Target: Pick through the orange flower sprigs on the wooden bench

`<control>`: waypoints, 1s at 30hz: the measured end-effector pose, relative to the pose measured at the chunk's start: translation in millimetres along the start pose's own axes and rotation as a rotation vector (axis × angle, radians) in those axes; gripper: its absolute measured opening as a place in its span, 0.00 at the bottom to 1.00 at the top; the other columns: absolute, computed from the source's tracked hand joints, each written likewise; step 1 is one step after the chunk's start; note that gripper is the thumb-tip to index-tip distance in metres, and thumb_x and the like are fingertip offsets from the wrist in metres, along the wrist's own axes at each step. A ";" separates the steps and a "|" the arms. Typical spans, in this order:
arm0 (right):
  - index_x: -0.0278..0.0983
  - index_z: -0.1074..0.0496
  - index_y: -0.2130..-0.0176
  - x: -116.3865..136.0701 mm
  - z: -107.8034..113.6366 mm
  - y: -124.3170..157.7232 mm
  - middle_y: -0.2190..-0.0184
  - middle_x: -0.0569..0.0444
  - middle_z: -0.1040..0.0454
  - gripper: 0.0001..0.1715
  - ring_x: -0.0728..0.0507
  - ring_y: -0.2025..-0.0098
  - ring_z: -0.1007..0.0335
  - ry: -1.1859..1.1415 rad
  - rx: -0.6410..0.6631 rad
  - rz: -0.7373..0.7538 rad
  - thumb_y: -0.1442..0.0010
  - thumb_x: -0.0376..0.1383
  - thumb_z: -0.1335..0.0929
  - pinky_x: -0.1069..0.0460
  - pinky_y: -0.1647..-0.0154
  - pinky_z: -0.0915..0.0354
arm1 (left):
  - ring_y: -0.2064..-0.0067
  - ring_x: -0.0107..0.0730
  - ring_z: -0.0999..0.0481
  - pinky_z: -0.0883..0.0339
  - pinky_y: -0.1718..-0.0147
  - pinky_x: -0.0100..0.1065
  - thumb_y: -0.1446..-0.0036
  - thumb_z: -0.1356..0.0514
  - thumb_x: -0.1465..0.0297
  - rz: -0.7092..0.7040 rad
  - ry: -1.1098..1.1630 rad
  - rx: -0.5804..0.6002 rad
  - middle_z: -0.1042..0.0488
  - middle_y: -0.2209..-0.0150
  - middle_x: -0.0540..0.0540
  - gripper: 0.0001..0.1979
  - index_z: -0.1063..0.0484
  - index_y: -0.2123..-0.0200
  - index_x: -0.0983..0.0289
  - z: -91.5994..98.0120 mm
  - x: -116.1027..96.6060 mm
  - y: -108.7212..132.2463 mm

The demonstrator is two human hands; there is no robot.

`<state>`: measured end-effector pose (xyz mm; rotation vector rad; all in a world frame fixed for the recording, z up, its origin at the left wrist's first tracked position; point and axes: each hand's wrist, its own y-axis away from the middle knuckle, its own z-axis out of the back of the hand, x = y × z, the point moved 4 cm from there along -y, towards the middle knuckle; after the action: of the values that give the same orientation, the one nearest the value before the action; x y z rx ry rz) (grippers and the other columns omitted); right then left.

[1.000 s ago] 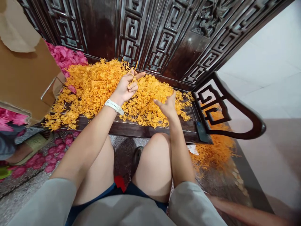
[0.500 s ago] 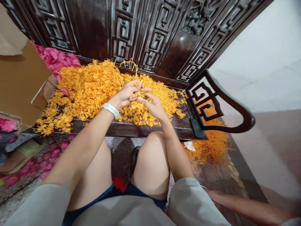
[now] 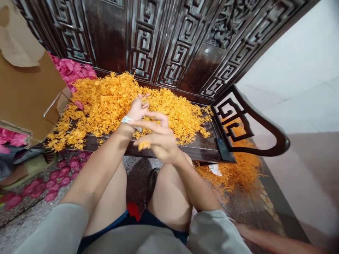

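Note:
A heap of orange-yellow artificial flower pieces with thin, spidery petals covers the dark wooden bench. My left hand, with a pale watch on the wrist, is over the middle of the heap. Its fingers are bent, and what they hold, if anything, I cannot make out. Nearer to me, my right hand passes in front of the left wrist, smeared by motion. At its fingertips is a small orange artificial flower, above the bench's front edge.
A cardboard box stands at left beside pink artificial flowers. A carved armrest closes the bench's right end, with a dark flat object near it. More orange pieces lie on the floor. Another person's arm shows at lower right.
My hands were together over the heap with an orange branching stem. They have parted: my right hand has come back toward me with a small orange flower, and the stem no longer stands up.

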<state>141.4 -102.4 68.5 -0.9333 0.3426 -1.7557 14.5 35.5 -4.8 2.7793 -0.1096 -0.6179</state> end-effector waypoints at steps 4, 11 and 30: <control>0.52 0.24 0.35 -22.3 12.4 2.3 0.42 0.51 0.19 0.25 0.37 0.36 0.28 -0.016 -0.186 -0.261 0.22 0.41 0.40 0.34 0.30 0.35 | 0.85 0.13 0.52 0.55 0.85 0.22 0.28 0.53 0.86 -0.118 0.068 0.004 0.19 0.67 0.49 0.18 0.36 0.66 0.62 1.1 -30.3 7.7; 0.45 0.56 0.18 -133.1 45.4 42.1 0.27 0.38 0.36 0.56 0.32 0.37 0.29 -0.179 -0.275 -1.087 0.35 0.39 0.31 0.36 0.41 0.24 | 0.86 0.12 0.50 0.53 0.87 0.20 0.25 0.50 0.82 -0.107 -0.022 0.097 0.15 0.62 0.53 0.14 0.30 0.62 0.62 -7.1 -38.2 23.1; 0.34 0.28 0.73 -60.0 3.8 3.8 0.79 0.59 0.29 0.37 0.54 0.79 0.39 -0.993 0.606 -0.465 0.34 0.63 0.27 0.56 0.75 0.41 | 0.86 0.11 0.49 0.51 0.87 0.20 0.26 0.49 0.81 -0.089 -0.151 0.128 0.13 0.57 0.55 0.14 0.30 0.63 0.63 -27.3 6.4 38.2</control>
<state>154.3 -49.2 43.2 -1.3343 -1.0521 -1.4131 31.4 5.4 27.6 2.8702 -0.0595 -0.8716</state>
